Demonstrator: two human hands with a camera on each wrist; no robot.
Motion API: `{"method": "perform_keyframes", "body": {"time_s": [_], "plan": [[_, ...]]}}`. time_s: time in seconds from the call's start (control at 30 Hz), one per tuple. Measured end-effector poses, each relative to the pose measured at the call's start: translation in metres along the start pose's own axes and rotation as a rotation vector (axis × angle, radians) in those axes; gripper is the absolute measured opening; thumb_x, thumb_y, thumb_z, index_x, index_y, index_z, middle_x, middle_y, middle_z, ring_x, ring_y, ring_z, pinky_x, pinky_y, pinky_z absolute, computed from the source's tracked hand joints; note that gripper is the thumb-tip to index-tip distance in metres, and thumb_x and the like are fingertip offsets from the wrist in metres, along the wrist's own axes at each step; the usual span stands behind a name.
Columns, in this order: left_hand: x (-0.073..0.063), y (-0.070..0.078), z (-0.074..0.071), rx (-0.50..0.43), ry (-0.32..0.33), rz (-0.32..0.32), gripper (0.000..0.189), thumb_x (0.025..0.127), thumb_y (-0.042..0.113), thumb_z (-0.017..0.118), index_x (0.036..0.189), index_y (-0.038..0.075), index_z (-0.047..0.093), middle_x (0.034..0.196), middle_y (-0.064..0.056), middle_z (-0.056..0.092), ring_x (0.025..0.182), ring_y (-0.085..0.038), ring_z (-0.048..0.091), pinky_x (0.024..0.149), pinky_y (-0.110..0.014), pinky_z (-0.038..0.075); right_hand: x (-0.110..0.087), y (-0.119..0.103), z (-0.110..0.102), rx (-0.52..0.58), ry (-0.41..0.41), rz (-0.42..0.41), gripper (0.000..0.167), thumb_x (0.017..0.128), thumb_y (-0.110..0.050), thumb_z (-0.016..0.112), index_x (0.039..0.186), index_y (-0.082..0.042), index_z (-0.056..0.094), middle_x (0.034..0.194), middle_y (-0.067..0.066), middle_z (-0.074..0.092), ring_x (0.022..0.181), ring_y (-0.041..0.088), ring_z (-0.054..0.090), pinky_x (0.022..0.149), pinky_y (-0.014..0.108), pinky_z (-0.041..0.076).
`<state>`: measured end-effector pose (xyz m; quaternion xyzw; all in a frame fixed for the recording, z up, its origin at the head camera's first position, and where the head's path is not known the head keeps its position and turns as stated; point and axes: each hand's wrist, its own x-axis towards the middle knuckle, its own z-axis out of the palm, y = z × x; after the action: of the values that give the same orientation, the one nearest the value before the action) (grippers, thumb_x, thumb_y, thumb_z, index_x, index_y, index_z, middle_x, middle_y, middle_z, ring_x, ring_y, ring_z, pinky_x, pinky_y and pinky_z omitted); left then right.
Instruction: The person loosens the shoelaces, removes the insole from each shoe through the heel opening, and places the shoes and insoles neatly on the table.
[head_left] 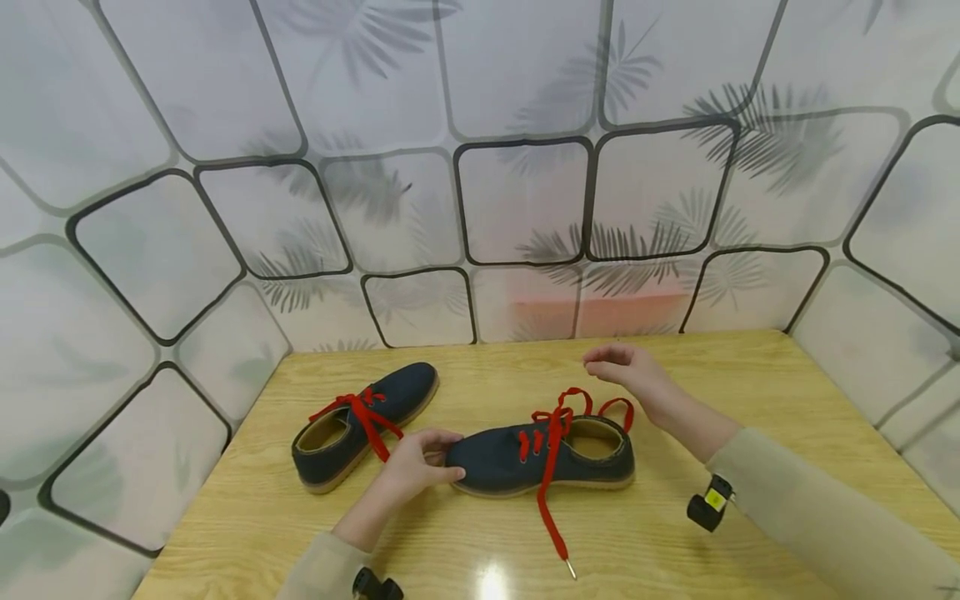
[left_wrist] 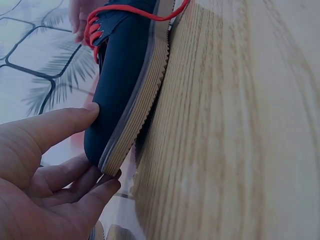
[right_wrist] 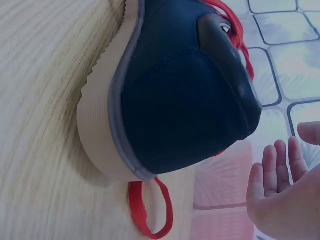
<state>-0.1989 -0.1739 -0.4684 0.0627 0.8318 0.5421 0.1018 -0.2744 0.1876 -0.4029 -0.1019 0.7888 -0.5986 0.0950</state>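
A navy shoe (head_left: 491,460) with red laces (head_left: 553,450) sits on the table, its toe to the left in the head view. My left hand (head_left: 412,468) grips the toe, the thumb (left_wrist: 82,120) on one side and the fingers curled round the tip. Behind the heel, my right hand (head_left: 637,375) is raised and apart from the shoe, fingers loosely extended and holding nothing. In the right wrist view the heel (right_wrist: 185,105) fills the middle, with a red lace loop (right_wrist: 165,215) beyond it. One lace end hangs over the near side onto the table.
A matching navy shoe (head_left: 401,392), its red laces tied, stands to the left, angled away. Both rest on a light wooden table (head_left: 750,392). Patterned cloth walls (head_left: 525,200) enclose the back and sides.
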Motion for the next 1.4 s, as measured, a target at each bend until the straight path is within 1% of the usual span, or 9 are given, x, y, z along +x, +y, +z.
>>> {"method": "perform_keyframes", "body": {"time_s": [0.2, 0.37, 0.47, 0.57, 0.67, 0.77, 0.93, 1.17, 1.4], "plan": [[-0.002, 0.000, 0.001, -0.008, -0.008, -0.008, 0.050, 0.086, -0.003, 0.085, 0.133, -0.006, 0.068, 0.136, -0.026, 0.068, 0.128, -0.044, 0.067, 0.103, -0.046, 0.062, -0.007, -0.006, 0.005, -0.020, -0.027, -0.021, 0.023, 0.105, -0.019, 0.068, 0.119, -0.001, 0.070, 0.102, -0.010, 0.071, 0.098, 0.010, 0.066, 0.090, 0.023, 0.058], [-0.002, 0.000, 0.001, -0.007, -0.007, -0.007, 0.050, 0.087, -0.003, 0.085, 0.134, -0.006, 0.068, 0.136, -0.027, 0.068, 0.127, -0.043, 0.067, 0.103, -0.046, 0.062, -0.014, -0.009, 0.017, -0.090, -0.076, -0.055, 0.022, 0.102, -0.016, 0.071, 0.114, 0.002, 0.071, 0.096, -0.005, 0.071, 0.091, 0.015, 0.066, 0.081, 0.028, 0.057], [-0.002, 0.001, 0.001, -0.005, -0.006, -0.009, 0.050, 0.087, -0.003, 0.085, 0.134, -0.006, 0.068, 0.136, -0.027, 0.068, 0.127, -0.043, 0.067, 0.103, -0.046, 0.062, -0.016, -0.008, 0.027, -0.133, -0.116, -0.080, 0.019, 0.101, -0.015, 0.073, 0.110, 0.002, 0.072, 0.095, 0.001, 0.072, 0.087, 0.018, 0.067, 0.078, 0.032, 0.058], [-0.001, 0.001, 0.001, -0.003, -0.008, -0.010, 0.050, 0.087, -0.003, 0.085, 0.134, -0.006, 0.068, 0.136, -0.027, 0.068, 0.127, -0.044, 0.067, 0.103, -0.046, 0.062, -0.017, -0.005, 0.036, -0.180, -0.139, -0.112, 0.016, 0.099, -0.014, 0.075, 0.105, 0.001, 0.074, 0.093, 0.005, 0.073, 0.084, 0.023, 0.068, 0.076, 0.031, 0.059], [-0.001, 0.001, 0.001, -0.004, -0.013, -0.010, 0.051, 0.087, -0.003, 0.085, 0.134, -0.006, 0.067, 0.136, -0.027, 0.067, 0.128, -0.044, 0.067, 0.104, -0.046, 0.062, -0.016, -0.002, 0.042, -0.227, -0.139, -0.132, 0.014, 0.097, -0.014, 0.078, 0.101, -0.001, 0.074, 0.089, 0.005, 0.072, 0.080, 0.023, 0.066, 0.072, 0.028, 0.058], [-0.001, 0.001, 0.001, -0.001, -0.014, -0.007, 0.050, 0.087, -0.003, 0.085, 0.134, -0.006, 0.068, 0.136, -0.026, 0.067, 0.128, -0.044, 0.066, 0.104, -0.046, 0.061, -0.016, 0.001, 0.045, -0.258, -0.136, -0.153, 0.014, 0.094, -0.013, 0.082, 0.098, -0.002, 0.074, 0.087, 0.004, 0.071, 0.078, 0.019, 0.063, 0.068, 0.025, 0.055], [0.000, 0.001, 0.001, 0.001, -0.009, -0.004, 0.050, 0.086, -0.003, 0.085, 0.134, -0.006, 0.068, 0.136, -0.026, 0.067, 0.128, -0.045, 0.066, 0.105, -0.046, 0.061, -0.015, 0.004, 0.045, -0.292, -0.159, -0.201, 0.017, 0.090, -0.010, 0.086, 0.097, -0.002, 0.072, 0.087, 0.005, 0.069, 0.078, 0.015, 0.062, 0.069, 0.023, 0.056], [0.002, 0.001, 0.000, 0.000, -0.004, -0.007, 0.050, 0.087, -0.001, 0.085, 0.134, -0.005, 0.068, 0.137, -0.026, 0.067, 0.130, -0.044, 0.066, 0.104, -0.043, 0.062, -0.014, 0.008, 0.040, -0.276, -0.222, -0.242, 0.013, 0.090, 0.007, 0.076, 0.100, -0.001, 0.071, 0.092, 0.011, 0.068, 0.081, 0.014, 0.060, 0.070, 0.023, 0.056], [0.002, 0.001, 0.000, 0.002, -0.011, -0.008, 0.050, 0.087, -0.001, 0.085, 0.134, -0.005, 0.068, 0.138, -0.026, 0.067, 0.131, -0.045, 0.065, 0.105, -0.045, 0.061, -0.015, 0.008, 0.038, -0.284, -0.260, -0.244, 0.015, 0.091, 0.010, 0.071, 0.099, -0.002, 0.074, 0.092, 0.012, 0.069, 0.080, 0.013, 0.060, 0.069, 0.022, 0.055]]}}
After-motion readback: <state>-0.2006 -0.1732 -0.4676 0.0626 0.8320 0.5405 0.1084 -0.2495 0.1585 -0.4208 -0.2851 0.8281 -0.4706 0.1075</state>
